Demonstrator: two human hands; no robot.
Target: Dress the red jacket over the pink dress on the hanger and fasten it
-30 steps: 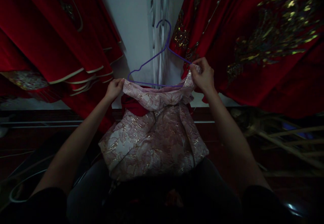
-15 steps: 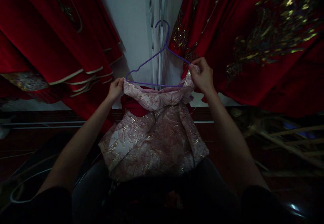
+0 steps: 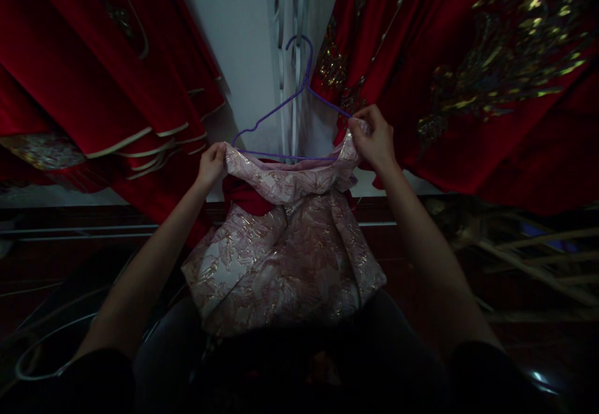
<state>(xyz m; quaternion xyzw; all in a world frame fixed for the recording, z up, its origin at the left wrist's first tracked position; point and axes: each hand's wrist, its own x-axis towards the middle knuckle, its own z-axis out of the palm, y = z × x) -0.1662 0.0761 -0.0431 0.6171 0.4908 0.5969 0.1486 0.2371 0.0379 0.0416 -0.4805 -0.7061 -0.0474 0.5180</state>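
Observation:
A pale pink brocade dress (image 3: 290,258) with gold leaf patterns lies over my lap, its neckline stretched between my hands. My left hand (image 3: 213,163) pinches the left shoulder edge of the dress. At the other shoulder, my right hand (image 3: 374,136) grips the fabric close to the end of a purple hanger (image 3: 281,105). The hanger's lower bar runs along the neckline and its hook points up; its right end goes under the cloth by my right fingers. Its left end shows just inside the left shoulder. Red cloth (image 3: 250,195) appears below the collar.
Red garments with pale trim (image 3: 107,77) hang at the left. On the right hang red garments with gold sequins (image 3: 515,58). A white wall (image 3: 234,27) with metal rods stands between them. Wooden slats (image 3: 538,264) lie at the lower right, and a white hoop (image 3: 28,370) at the lower left.
My left hand has shifted slightly to the left with its shoulder of the dress, pulling the neckline a bit wider. My right hand stays in nearly the same place.

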